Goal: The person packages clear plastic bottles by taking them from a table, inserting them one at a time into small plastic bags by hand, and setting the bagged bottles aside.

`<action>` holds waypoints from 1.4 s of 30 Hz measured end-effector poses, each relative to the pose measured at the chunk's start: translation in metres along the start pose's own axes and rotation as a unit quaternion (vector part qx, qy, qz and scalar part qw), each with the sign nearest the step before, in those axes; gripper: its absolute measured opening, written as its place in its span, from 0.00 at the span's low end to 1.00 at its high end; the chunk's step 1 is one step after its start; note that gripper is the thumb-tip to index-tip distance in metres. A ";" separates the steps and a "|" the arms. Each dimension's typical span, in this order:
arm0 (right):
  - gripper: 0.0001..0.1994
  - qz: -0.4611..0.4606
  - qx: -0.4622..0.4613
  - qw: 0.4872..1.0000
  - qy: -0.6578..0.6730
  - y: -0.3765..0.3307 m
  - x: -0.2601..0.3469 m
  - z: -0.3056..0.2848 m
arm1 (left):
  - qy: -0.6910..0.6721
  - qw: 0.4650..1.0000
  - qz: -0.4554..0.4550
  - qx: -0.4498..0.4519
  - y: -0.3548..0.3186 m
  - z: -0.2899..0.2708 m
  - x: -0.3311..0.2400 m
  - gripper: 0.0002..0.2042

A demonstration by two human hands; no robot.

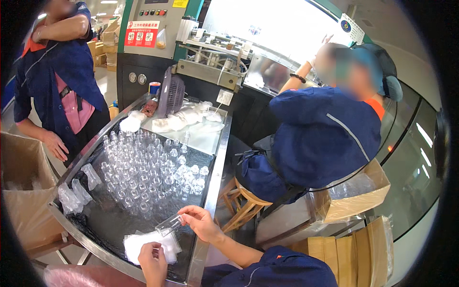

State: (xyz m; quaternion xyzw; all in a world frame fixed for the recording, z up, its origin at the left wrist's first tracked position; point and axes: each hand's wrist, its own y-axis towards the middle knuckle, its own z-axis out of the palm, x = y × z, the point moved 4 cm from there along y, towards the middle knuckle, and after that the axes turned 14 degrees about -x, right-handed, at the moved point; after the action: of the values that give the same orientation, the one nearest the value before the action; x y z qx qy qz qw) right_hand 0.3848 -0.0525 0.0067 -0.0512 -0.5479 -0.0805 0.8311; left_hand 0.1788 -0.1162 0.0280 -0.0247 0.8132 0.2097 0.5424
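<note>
Taking the middle of our view as the centre of a clock face, we have our left hand low at seven o'clock over a stack of thin white sheets; its thumb and forefinger are close together at the stack, and we cannot tell whether they pinch a sheet. Just beyond, between six and seven, our right hand has its fingers clamped on one end of a clear bottle, which we hold tilted above the far edge of the stack, over the metal-rimmed table. Farther up the table, between eight and nine, we see a crowd of clear bottles, most of them upright, with crumpled clear bags lying on their left. Off the table at eight stands a large cardboard box, while at four an open carton holds clear plastic. Past the bottles, toward ten and eleven, we find white cloths and a dark fan. A co-worker in a blue jacket stands at ten; another person, also in blue, sits at three on a wooden stool, facing a large machine near twelve.
</note>
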 end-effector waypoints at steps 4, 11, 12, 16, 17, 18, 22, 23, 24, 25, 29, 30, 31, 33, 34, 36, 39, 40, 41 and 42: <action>0.09 0.063 0.042 0.991 0.110 -0.010 -0.006 0.001 | -0.024 0.999 -0.017 -0.033 -0.003 -0.007 0.008 0.04; 0.13 -0.007 -0.017 0.995 0.099 -0.003 0.039 0.006 | -0.079 0.991 -0.067 -0.085 0.008 -0.007 0.013 0.04; 0.14 0.017 -0.026 0.990 0.135 -0.005 0.060 0.023 | -0.131 0.982 -0.111 -0.085 0.014 -0.010 0.009 0.03; 0.15 -0.097 0.035 0.994 0.044 -0.014 0.071 0.024 | -0.259 0.945 -0.147 -0.136 0.014 -0.015 0.007 0.04; 0.15 -0.099 0.048 0.993 0.049 -0.017 0.068 0.025 | -0.264 0.942 -0.144 -0.147 0.012 -0.023 0.002 0.04; 0.15 -0.093 0.050 0.992 0.065 -0.019 0.066 0.027 | -0.271 0.940 -0.138 -0.156 0.010 -0.026 -0.002 0.04; 0.14 -0.066 0.084 0.989 0.100 -0.026 0.060 0.034 | -0.257 0.945 -0.108 -0.173 0.006 -0.027 -0.009 0.07; 0.14 -0.041 0.083 0.988 0.125 -0.030 0.058 0.038 | -0.242 0.950 -0.093 -0.176 0.007 -0.027 -0.017 0.09; 0.13 -0.016 0.082 0.985 0.150 -0.033 0.057 0.041 | -0.227 0.954 -0.078 -0.179 0.007 -0.026 -0.023 0.11; 0.13 -0.017 0.080 0.986 0.148 -0.036 0.057 0.041 | -0.229 0.954 -0.079 -0.177 0.007 -0.022 -0.025 0.11; 0.15 0.063 0.078 0.969 0.224 -0.045 0.051 0.044 | -0.232 0.960 -0.034 -0.152 0.007 -0.019 -0.040 0.14; 0.15 0.131 0.063 0.951 0.274 -0.049 0.046 0.050 | -0.215 0.964 -0.023 -0.158 0.007 -0.020 -0.042 0.15; 0.15 0.198 0.046 0.925 0.321 -0.052 0.041 0.054 | -0.199 0.966 -0.012 -0.163 0.007 -0.020 -0.044 0.15; 0.14 0.286 -0.009 0.871 0.400 -0.052 0.029 0.049 | -0.187 0.968 0.007 -0.167 0.007 -0.022 -0.048 0.16; 0.14 0.301 -0.013 0.867 0.397 -0.053 0.027 0.051 | -0.173 0.970 0.026 -0.171 0.008 -0.022 -0.050 0.16; 0.14 0.312 -0.014 0.869 0.384 -0.054 0.027 0.052 | -0.167 0.970 0.030 -0.176 0.008 -0.022 -0.055 0.17; 0.12 0.274 -0.009 0.892 0.359 -0.054 0.031 0.053 | -0.147 0.973 0.042 -0.175 0.010 -0.018 -0.058 0.17; 0.12 0.276 -0.008 0.891 0.359 -0.056 0.034 0.056 | -0.137 0.975 0.049 -0.168 0.010 -0.016 -0.059 0.18; 0.11 0.206 0.029 0.934 0.290 -0.056 0.041 0.061 | -0.131 0.975 0.051 -0.172 0.010 -0.016 -0.061 0.18; 0.11 0.132 0.066 0.965 0.218 -0.055 0.046 0.066 | -0.112 0.979 0.071 -0.153 0.011 -0.015 -0.065 0.20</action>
State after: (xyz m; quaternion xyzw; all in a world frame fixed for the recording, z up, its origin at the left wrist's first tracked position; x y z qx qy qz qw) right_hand 0.3326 -0.0990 0.0751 -0.0491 -0.3456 0.0569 0.9354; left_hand 0.1896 -0.1243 0.0945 -0.0262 0.7050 0.3710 0.6038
